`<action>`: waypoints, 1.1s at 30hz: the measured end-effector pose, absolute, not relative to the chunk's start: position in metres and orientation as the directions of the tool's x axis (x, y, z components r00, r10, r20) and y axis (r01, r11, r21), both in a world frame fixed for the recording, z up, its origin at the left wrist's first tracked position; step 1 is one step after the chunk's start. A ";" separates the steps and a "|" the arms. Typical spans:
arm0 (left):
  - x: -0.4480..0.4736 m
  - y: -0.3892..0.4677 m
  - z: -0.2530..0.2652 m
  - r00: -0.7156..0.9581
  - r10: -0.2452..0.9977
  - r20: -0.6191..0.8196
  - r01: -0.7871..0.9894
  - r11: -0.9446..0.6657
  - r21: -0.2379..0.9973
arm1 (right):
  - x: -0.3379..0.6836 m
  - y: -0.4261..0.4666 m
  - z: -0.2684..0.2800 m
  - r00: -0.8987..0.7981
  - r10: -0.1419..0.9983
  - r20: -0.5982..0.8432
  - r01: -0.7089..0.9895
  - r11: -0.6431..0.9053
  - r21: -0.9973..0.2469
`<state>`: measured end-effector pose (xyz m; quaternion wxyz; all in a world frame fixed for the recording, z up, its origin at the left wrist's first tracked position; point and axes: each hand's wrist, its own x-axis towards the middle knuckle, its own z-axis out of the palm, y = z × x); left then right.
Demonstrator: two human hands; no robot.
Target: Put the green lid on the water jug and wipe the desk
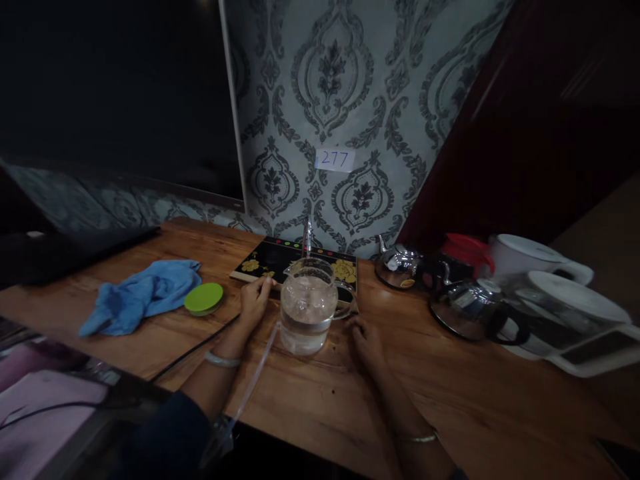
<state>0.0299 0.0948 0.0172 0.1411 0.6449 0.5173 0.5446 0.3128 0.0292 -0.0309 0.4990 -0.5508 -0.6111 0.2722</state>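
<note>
A clear glass pitcher (305, 333) partly filled with water stands on the wooden table, its handle pointing right. Behind it lies a black electric tea stove (273, 257) with gold flowers and a metal spout (308, 237). To the left of the pitcher, my left hand (255, 305) is closed, fingertips at the stove's front edge. My right hand (367, 341) has curled fingers close to the pitcher's handle and the stove's front right corner. What either hand holds, if anything, is hidden. Left of the pitcher, a clear tube (257, 373) runs down over the table edge.
A blue cloth (147, 297) and a green round lid (203, 298) lie at the left. Two shiny metal kettles (399, 263), a red-topped container (467, 250) and white-lidded pitchers (575, 300) crowd the right. A black cable (195, 350) crosses the table's front left.
</note>
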 end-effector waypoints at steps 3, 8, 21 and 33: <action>0.031 0.095 0.018 -0.127 0.821 0.557 0.514 -0.426 0.745 | 0.312 0.029 -0.032 0.122 0.941 0.315 0.405 0.243 -0.881; 0.031 0.095 0.018 -0.132 0.820 0.558 0.514 -0.424 0.745 | 0.310 0.028 -0.034 0.151 0.935 0.321 0.406 0.237 -0.882; 0.030 0.094 0.019 -0.131 0.837 0.531 0.511 -0.402 0.760 | 0.311 0.028 -0.031 0.116 0.945 0.306 0.415 0.234 -0.879; 0.031 0.093 0.019 -0.121 0.832 0.541 0.518 -0.412 0.750 | 0.311 0.027 -0.031 0.128 0.948 0.290 0.397 0.219 -0.891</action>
